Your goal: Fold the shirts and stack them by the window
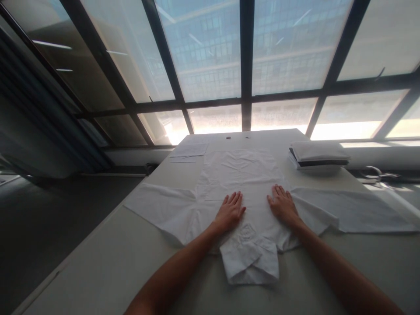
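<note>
A white shirt point(243, 175) lies spread flat on the pale table point(98, 262), its collar point(251, 260) nearest me and its sleeves stretched out to both sides. My left hand point(230, 212) rests flat on the shirt just left of its middle, fingers stretched forward and open. My right hand point(282, 204) lies flat on the shirt to the right of the middle, fingers likewise extended. Both palms press on the cloth near the shoulders; neither holds anything.
A stack of folded garments point(317, 157), white with a dark layer, sits at the table's far right. A sheet of paper point(189, 151) lies at the far left. Large windows point(243, 57) rise beyond the table. Dark floor lies to the left.
</note>
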Demonstrator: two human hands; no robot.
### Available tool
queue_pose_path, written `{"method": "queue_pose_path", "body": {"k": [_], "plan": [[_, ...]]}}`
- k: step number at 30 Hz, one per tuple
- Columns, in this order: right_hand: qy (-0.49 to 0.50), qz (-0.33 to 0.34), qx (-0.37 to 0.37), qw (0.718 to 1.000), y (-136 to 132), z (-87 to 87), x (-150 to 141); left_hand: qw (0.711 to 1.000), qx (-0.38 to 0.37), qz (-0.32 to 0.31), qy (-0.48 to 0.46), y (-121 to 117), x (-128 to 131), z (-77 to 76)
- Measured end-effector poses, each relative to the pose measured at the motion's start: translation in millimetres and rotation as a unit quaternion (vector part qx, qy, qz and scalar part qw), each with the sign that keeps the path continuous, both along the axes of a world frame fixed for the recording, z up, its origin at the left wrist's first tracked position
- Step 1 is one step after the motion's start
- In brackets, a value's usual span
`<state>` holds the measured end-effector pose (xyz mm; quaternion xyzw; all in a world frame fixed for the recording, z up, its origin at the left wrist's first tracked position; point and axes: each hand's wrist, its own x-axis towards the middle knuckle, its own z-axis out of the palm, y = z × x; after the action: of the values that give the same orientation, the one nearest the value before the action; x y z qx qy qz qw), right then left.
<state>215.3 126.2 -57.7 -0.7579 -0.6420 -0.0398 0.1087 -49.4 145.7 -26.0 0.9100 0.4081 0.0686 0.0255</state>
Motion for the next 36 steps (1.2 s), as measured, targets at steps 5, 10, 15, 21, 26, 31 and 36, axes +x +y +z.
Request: {"method": "queue_pose_path", "body": {"k": [5, 10, 15, 21, 26, 31, 36], "plan": [[-0.001, 0.006, 0.015, 1.000, 0, -1.4, 1, 0.994, 0.017, 0.103, 0.031, 19, -61, 0.3], [0.006, 0.005, 0.017, 1.000, 0, -0.2, 0, 0.986, 0.042, 0.157, 0.046, 24, -110, -0.9], [0.014, 0.010, 0.012, 1.000, -2, 2.7, 1, 0.982, 0.049, 0.173, 0.048, 22, -122, 1.5], [0.029, 0.019, -0.006, 0.999, -6, 15.2, -9, 0.986, 0.048, 0.156, 0.034, 10, -91, 17.4], [0.063, 0.087, -0.001, 0.994, -20, 30.5, -66, 0.998, -0.021, 0.051, -0.014, -17, -25, 22.2], [0.083, 0.178, -0.033, 0.980, -42, 27.2, -103, 0.999, -0.033, 0.001, -0.027, -40, 8, 7.7], [0.065, 0.158, -0.041, 0.984, -60, 24.3, -79, 1.000, -0.001, -0.016, -0.020, -47, -11, 7.7]]}}
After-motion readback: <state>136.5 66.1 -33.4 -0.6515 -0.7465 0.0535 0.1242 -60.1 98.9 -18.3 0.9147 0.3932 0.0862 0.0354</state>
